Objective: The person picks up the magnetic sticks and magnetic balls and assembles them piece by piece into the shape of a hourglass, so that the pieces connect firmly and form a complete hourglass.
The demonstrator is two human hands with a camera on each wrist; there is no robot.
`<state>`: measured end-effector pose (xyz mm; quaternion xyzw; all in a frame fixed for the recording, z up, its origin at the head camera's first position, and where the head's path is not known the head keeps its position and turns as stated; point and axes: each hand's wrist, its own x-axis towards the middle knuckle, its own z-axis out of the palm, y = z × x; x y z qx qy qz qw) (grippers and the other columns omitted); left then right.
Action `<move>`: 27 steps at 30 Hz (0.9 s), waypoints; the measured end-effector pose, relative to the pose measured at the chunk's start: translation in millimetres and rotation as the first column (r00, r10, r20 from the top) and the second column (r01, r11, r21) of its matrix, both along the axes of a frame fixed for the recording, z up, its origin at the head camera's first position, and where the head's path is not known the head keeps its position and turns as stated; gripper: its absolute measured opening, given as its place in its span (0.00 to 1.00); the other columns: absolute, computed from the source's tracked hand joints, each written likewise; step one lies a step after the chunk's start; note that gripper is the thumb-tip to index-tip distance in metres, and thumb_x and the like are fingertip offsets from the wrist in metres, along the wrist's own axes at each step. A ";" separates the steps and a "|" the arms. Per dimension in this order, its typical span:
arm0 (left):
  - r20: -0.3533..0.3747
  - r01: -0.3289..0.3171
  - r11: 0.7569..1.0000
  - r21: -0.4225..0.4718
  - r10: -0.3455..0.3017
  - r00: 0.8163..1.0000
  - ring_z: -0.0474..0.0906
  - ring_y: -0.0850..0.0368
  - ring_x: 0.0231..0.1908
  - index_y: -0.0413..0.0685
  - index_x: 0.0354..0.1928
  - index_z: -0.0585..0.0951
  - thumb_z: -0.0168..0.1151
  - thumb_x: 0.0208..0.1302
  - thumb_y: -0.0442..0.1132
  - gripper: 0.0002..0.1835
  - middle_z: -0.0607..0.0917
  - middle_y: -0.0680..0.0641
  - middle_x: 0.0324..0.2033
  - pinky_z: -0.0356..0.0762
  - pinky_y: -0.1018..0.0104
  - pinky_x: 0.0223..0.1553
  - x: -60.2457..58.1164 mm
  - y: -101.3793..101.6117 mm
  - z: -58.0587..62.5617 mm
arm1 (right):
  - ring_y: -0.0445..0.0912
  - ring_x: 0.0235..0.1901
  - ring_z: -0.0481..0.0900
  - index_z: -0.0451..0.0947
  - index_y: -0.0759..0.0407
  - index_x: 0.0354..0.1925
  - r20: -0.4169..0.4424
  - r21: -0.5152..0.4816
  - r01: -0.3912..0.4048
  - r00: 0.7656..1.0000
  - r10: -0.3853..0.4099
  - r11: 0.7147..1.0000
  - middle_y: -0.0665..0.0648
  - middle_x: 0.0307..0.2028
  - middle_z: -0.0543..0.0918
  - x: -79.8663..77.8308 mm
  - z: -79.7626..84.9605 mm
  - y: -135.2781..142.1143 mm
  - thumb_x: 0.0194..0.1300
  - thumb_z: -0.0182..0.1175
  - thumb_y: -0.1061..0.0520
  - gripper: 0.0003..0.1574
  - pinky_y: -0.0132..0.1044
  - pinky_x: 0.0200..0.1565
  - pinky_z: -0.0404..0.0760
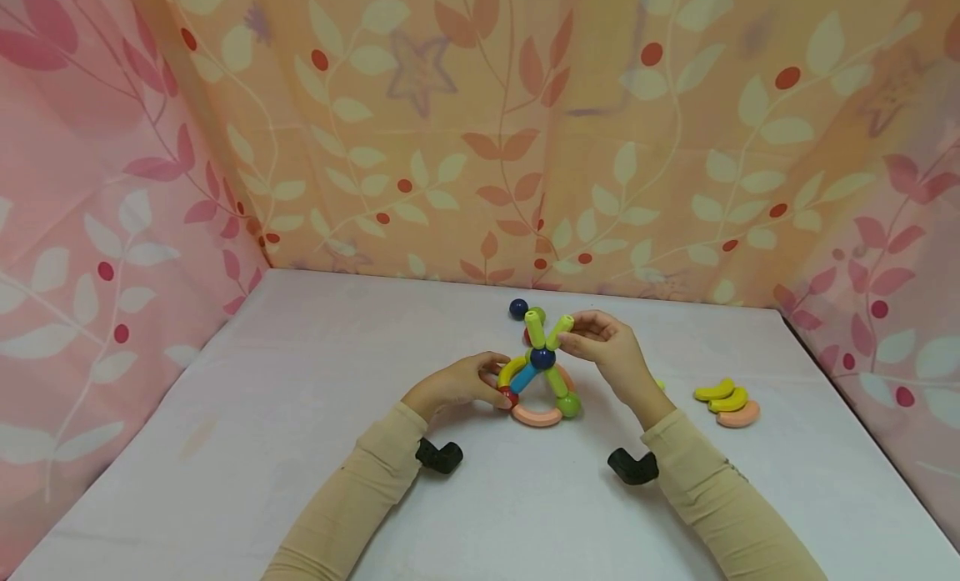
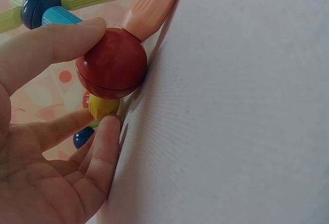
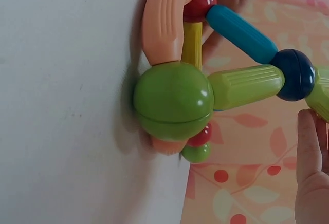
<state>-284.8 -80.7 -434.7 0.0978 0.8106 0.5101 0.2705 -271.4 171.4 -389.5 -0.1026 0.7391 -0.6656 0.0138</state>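
A structure of magnetic balls and sticks stands on the table in the middle of the head view. My left hand (image 1: pixel 461 383) grips its red ball (image 2: pixel 114 62), thumb on top and fingers by the yellow curved stick (image 1: pixel 512 369). Peach curved sticks (image 1: pixel 537 417) link into the base ring, with a green ball (image 3: pixel 174 100) at the right corner. A blue stick (image 1: pixel 524 378) and a light green stick (image 1: pixel 556 383) slope up to a navy ball (image 1: pixel 542 359). Two light green sticks rise from that ball; my right hand (image 1: pixel 611 348) pinches the right one (image 1: pixel 559 331).
Behind the structure lie another navy ball (image 1: pixel 518 308), a green ball (image 1: pixel 538 313) and a partly hidden red one. Yellow curved sticks (image 1: pixel 727 399) and a peach curved stick (image 1: pixel 738 415) lie at the right. Black elbow-shaped pieces (image 1: pixel 442 457) show beside both wrists. Patterned curtains (image 1: pixel 480 147) surround the table.
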 end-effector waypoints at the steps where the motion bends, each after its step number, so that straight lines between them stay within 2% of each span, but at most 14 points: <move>1: 0.001 0.000 1.000 0.002 0.000 1.000 0.72 0.52 0.53 0.52 0.68 0.70 0.78 0.52 0.39 0.41 0.76 0.46 0.61 0.71 0.53 0.64 -0.1 0.2 0.0 | 0.39 0.43 0.85 0.74 0.67 0.54 0.008 0.028 -0.001 1.000 0.001 1.000 0.50 0.43 0.84 -0.1 -0.2 1.9 0.64 0.68 0.56 0.24 0.35 0.50 0.85; 3: 0.002 0.001 1.000 -0.003 -0.001 1.000 0.73 0.52 0.53 0.53 0.68 0.70 0.78 0.52 0.40 0.41 0.76 0.46 0.61 0.71 0.52 0.65 -0.5 0.7 0.3 | 0.42 0.48 0.84 0.75 0.64 0.57 0.050 0.145 0.007 0.999 -0.015 0.989 0.54 0.49 0.84 0.8 -1.0 7.2 0.64 0.69 0.51 0.28 0.38 0.55 0.83; 4: 0.001 0.002 1.000 -0.009 -0.002 1.000 0.73 0.51 0.54 0.53 0.68 0.70 0.78 0.52 0.40 0.41 0.76 0.46 0.61 0.71 0.51 0.65 -0.6 0.9 0.3 | 0.44 0.51 0.83 0.75 0.63 0.58 0.083 0.220 0.003 0.996 -0.022 0.976 0.57 0.52 0.84 1.6 -1.9 10.3 0.63 0.69 0.49 0.31 0.41 0.58 0.82; 7: -0.011 0.010 0.999 -0.046 -0.010 1.000 0.73 0.50 0.56 0.54 0.68 0.71 0.78 0.52 0.43 0.40 0.76 0.46 0.62 0.70 0.48 0.66 -1.2 0.2 0.7 | 0.49 0.54 0.80 0.73 0.61 0.63 0.224 0.425 -0.078 0.974 -0.021 0.902 0.62 0.60 0.79 5.0 -7.7 19.3 0.61 0.70 0.45 0.38 0.46 0.60 0.79; 9: -0.017 0.015 0.997 -0.071 -0.016 1.000 0.72 0.48 0.58 0.54 0.67 0.72 0.78 0.52 0.44 0.39 0.76 0.45 0.62 0.69 0.45 0.66 -0.9 -0.7 2.2 | 0.49 0.53 0.80 0.70 0.64 0.66 0.322 0.486 -0.176 0.947 0.012 0.856 0.65 0.62 0.76 8.1 -12.7 22.6 0.60 0.71 0.46 0.43 0.45 0.58 0.80; 11: -0.020 0.015 0.996 -0.086 -0.017 1.000 0.72 0.47 0.59 0.55 0.66 0.72 0.78 0.52 0.45 0.39 0.77 0.45 0.62 0.69 0.44 0.66 0.1 -1.7 4.6 | 0.47 0.49 0.81 0.67 0.67 0.67 0.386 0.490 -0.252 0.921 0.052 0.835 0.66 0.62 0.75 10.8 -17.1 23.4 0.58 0.72 0.49 0.46 0.41 0.53 0.83; 14: -0.021 0.017 0.996 -0.091 -0.019 1.000 0.73 0.48 0.55 0.53 0.65 0.73 0.78 0.51 0.45 0.38 0.78 0.44 0.58 0.71 0.47 0.63 2.6 -1.8 8.4 | 0.45 0.45 0.81 0.67 0.69 0.66 0.397 0.491 -0.279 0.915 0.073 0.825 0.65 0.58 0.77 13.4 -21.2 22.1 0.55 0.74 0.52 0.47 0.36 0.47 0.84; 19: 0.013 0.018 0.998 -0.058 -0.017 1.000 0.82 0.53 0.44 0.46 0.64 0.73 0.76 0.53 0.42 0.36 0.80 0.43 0.52 0.80 0.58 0.54 4.3 -3.6 13.5 | 0.48 0.49 0.80 0.72 0.67 0.64 0.354 0.541 -0.242 0.934 0.043 0.805 0.65 0.57 0.80 11.6 -20.7 20.3 0.55 0.73 0.53 0.41 0.37 0.47 0.84; 21: 0.008 0.010 0.998 -0.054 -0.010 1.000 0.82 0.51 0.47 0.46 0.65 0.73 0.76 0.53 0.41 0.36 0.79 0.42 0.56 0.81 0.58 0.55 3.9 -4.7 14.6 | 0.50 0.51 0.80 0.73 0.65 0.64 0.351 0.543 -0.238 0.936 0.039 0.805 0.66 0.59 0.79 9.9 -20.7 20.0 0.57 0.72 0.53 0.39 0.38 0.49 0.84; 25: -0.044 -0.002 0.997 -0.077 -0.001 0.999 0.74 0.47 0.60 0.50 0.67 0.73 0.76 0.52 0.43 0.38 0.75 0.44 0.64 0.76 0.51 0.62 2.6 -6.0 14.3 | 0.51 0.52 0.79 0.75 0.64 0.63 0.335 0.527 -0.222 0.941 0.039 0.821 0.67 0.59 0.79 5.7 -23.7 18.8 0.60 0.71 0.53 0.36 0.39 0.52 0.83; 27: -0.047 -0.005 0.997 -0.071 0.002 0.999 0.73 0.47 0.61 0.51 0.67 0.72 0.76 0.52 0.43 0.39 0.75 0.44 0.64 0.75 0.50 0.63 2.4 -6.5 13.6 | 0.51 0.53 0.79 0.75 0.65 0.62 0.304 0.533 -0.206 0.952 0.042 0.821 0.66 0.58 0.80 3.5 -25.7 19.0 0.60 0.70 0.53 0.35 0.39 0.52 0.83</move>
